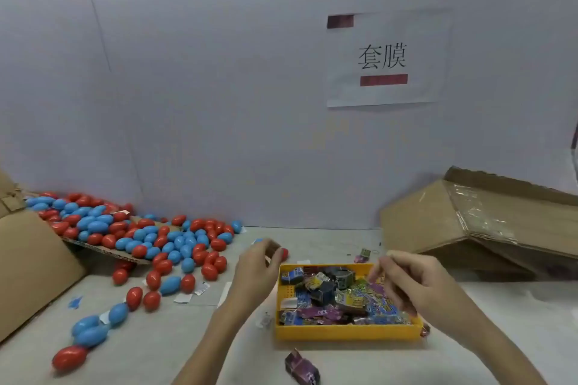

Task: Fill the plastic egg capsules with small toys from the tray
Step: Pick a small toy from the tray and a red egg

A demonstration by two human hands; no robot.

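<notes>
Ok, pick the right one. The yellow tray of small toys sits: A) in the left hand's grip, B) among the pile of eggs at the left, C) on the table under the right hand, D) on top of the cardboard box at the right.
C: the yellow tray rests on the table, with the right hand over its toys.

Paper sign [382, 59] on wall; flattened cardboard box [488, 222] lies right.

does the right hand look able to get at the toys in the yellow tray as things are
Probably yes: the right hand hovers right above the open-topped yellow tray, and nothing covers the small toys heaped inside.
</notes>
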